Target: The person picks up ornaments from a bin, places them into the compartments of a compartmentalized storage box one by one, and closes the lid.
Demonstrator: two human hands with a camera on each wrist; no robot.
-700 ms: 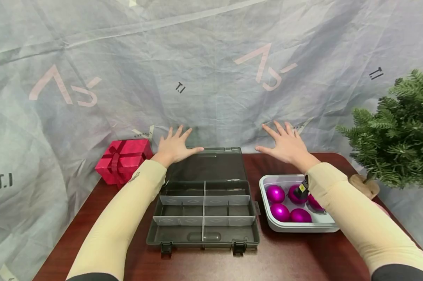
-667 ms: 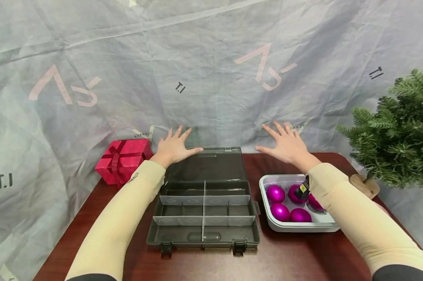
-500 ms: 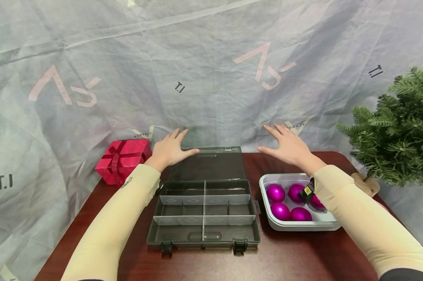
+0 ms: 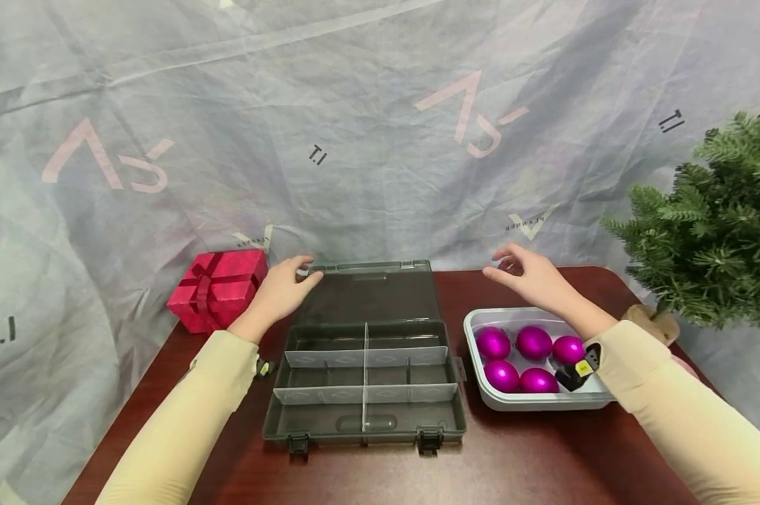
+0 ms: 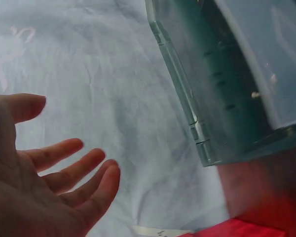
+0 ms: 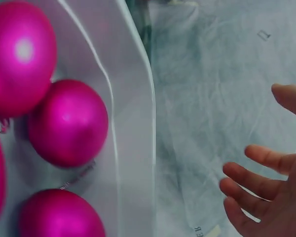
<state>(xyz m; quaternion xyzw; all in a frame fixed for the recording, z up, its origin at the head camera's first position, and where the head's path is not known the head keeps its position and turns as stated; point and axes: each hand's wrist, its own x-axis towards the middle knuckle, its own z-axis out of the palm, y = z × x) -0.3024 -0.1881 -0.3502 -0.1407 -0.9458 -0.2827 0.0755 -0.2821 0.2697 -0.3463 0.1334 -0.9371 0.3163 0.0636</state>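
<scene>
My left hand (image 4: 283,286), fingers loosely bent and holding nothing, hovers between the red gift box (image 4: 218,290) and the raised lid of a dark clear compartment box (image 4: 364,414). White dividers (image 4: 329,395) split the box into several compartments, with nothing in them. Above the far side of a white tub (image 4: 512,404) is my right hand (image 4: 531,277), its fingers softly curved around air. Several shiny magenta Christmas baubles (image 4: 501,376) lie in the tub; in the right wrist view one bauble (image 6: 68,123) shows close by the tub wall.
A small artificial fir tree (image 4: 727,231) on a wooden base (image 4: 653,324) stands at the right edge of the brown table (image 4: 411,477). Behind everything hangs a grey printed sheet (image 4: 380,140). Two black latches (image 4: 430,440) stick out from the compartment box's front.
Both hands have drawn back toward the body and apart, the left leftward, the right rightward. Their spread fingers have relaxed into a loose bend. The box and tub have stayed put.
</scene>
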